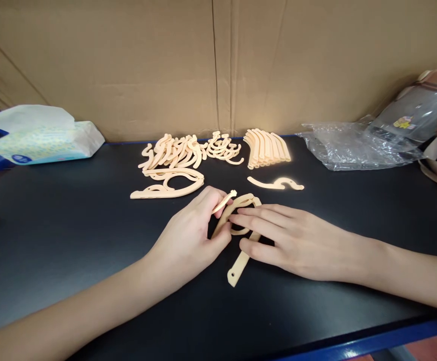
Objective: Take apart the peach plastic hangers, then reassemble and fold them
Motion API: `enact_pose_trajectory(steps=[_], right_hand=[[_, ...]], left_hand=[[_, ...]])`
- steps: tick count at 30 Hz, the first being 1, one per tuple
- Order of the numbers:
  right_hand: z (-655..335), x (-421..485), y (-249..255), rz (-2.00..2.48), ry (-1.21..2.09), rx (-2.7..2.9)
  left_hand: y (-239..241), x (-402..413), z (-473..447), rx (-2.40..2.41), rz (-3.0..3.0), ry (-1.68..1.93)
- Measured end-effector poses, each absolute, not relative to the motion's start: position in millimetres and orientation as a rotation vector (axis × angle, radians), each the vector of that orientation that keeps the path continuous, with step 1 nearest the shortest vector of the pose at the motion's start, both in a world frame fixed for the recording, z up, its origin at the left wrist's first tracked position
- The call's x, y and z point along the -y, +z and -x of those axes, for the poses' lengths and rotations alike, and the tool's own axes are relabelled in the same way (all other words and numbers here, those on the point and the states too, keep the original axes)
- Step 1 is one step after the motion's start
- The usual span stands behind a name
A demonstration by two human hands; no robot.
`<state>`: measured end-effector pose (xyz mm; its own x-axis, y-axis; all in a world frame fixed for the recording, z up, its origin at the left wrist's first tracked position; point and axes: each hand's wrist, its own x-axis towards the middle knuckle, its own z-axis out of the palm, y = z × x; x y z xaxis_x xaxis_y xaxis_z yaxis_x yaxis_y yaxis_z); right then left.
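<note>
A cream plastic folding hanger (238, 266) is between my two hands, low over the black table. My left hand (190, 231) is closed on its curved left part, with the thumb below and a thin cream piece (224, 202) sticking out by the index finger. My right hand (303, 240) grips the straight arm with the holed end, its fingers reaching across toward the ring-shaped middle; the fingers cover part of the joint. Just beyond, a folded hanger (176, 191) lies at left and a loose hook piece (278, 184) at right.
Along the back of the black table (71, 225) lie a heap of curved arms (176, 150), a small pile of hooks (222, 146) and a neat stack of arms (267, 148). A tissue pack (48, 143) is at left; clear plastic bags (353, 145) and a bottle (417, 113) are at right. Cardboard (128, 65) stands behind.
</note>
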<state>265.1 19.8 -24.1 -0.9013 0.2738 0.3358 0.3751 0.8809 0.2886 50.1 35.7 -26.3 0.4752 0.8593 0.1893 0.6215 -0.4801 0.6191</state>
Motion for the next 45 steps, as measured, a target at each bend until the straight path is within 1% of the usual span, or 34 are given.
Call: enact_pose_trajectory(steps=[4,8,13,20,28,45], right_hand=[[-265,-18,-22,0.441,-0.53,2.787],[-266,-17,-22,0.409,-0.481,2.831],[-265,-18,-21,0.449,-0.429,2.827],[-266,-17,-21,0.54,-0.448,2.811],[-267,-20,-26,0.663,-0.431,2.782],[-276,-25,-26,0.754,-0.187,2.8]], left_hand=[[-30,-40,-46,-1.258,-2.269,0.684],[-30,-43,-43,-1.267,-2.225,0.723],[-24,-42,-45,-1.211,-2.108,0.754],[-19,-39,-46,-1.161,-2.124,0.752],[-23,-38,-44,-1.153,-2.259,0.743],[-21,-41,-41,-1.033,-2.501,0.581]])
